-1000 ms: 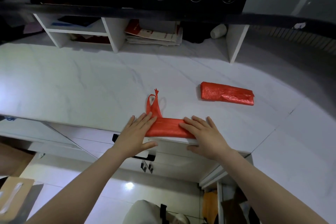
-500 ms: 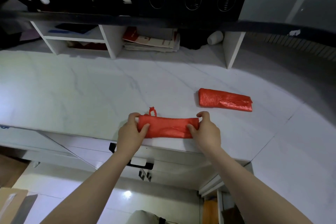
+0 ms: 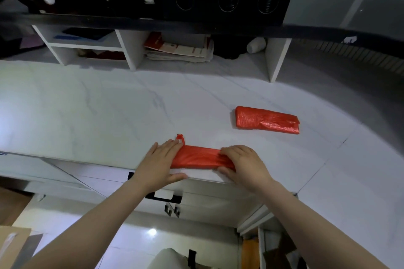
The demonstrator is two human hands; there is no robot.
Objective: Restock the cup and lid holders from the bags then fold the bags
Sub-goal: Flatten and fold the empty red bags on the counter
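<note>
Both arms bare. The left forearm (image 3: 98, 220) and right forearm (image 3: 306, 220) are uncovered from the frame edge to the wrist. The left grip (image 3: 159, 164) and right grip (image 3: 242, 165) are bare hands. At the bottom edge is pale rounded fabric (image 3: 168, 257) with a black strap (image 3: 192, 256). Can't tell if it's worn.
</note>
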